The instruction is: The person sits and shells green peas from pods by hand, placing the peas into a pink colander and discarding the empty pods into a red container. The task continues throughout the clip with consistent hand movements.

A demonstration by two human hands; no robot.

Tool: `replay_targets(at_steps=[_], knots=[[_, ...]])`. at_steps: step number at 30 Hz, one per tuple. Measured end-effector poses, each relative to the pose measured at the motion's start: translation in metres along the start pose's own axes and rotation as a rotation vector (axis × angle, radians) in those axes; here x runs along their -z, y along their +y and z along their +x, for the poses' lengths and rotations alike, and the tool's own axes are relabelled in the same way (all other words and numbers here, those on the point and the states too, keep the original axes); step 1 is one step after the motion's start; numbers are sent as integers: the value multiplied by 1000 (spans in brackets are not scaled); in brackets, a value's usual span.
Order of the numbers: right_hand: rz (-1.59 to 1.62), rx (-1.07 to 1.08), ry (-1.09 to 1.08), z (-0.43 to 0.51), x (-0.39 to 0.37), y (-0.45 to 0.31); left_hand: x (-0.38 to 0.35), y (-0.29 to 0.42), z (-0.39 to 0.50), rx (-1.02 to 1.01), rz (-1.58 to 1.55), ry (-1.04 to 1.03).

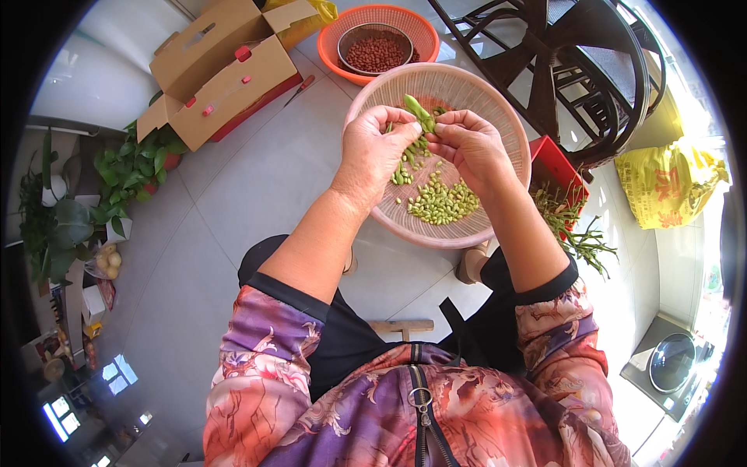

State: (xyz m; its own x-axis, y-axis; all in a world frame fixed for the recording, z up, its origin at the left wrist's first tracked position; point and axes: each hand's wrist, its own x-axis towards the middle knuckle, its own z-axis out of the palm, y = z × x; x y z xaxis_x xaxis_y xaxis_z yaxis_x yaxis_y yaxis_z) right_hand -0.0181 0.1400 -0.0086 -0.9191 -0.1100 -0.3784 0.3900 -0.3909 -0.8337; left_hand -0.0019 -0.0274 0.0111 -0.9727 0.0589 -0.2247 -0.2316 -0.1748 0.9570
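Note:
A green bean pod (418,111) is pinched between the fingertips of both hands, above a round woven basket (508,140). My left hand (379,140) grips it from the left. My right hand (470,140) holds its lower right end between thumb and fingers. Shelled green beans (443,201) form a pile in the lower part of the basket. More green pods and loose beans lie under and between my hands, partly hidden by them.
Beyond the basket is an orange plastic basket (429,32) holding a metal strainer of red beans (376,53). An open cardboard box (233,87) and a screwdriver-like tool (300,89) lie left. Dark chairs (545,52), a red box (557,160) with stalks (583,242) and a yellow bag (665,181) are right.

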Motion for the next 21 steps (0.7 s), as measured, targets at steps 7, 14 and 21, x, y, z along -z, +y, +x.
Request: replay_targets(at_steps=[7,14,21], knots=[[29,-7,-82,-15,-7,-10,-13,-7,5,-87,-11,-32],[275,-245,-81,-11,8,-23,-18,-3,6,85,-157,-120],[281,-260,-136,-14,14,-27,-11,9,8,92,-433,-91]])
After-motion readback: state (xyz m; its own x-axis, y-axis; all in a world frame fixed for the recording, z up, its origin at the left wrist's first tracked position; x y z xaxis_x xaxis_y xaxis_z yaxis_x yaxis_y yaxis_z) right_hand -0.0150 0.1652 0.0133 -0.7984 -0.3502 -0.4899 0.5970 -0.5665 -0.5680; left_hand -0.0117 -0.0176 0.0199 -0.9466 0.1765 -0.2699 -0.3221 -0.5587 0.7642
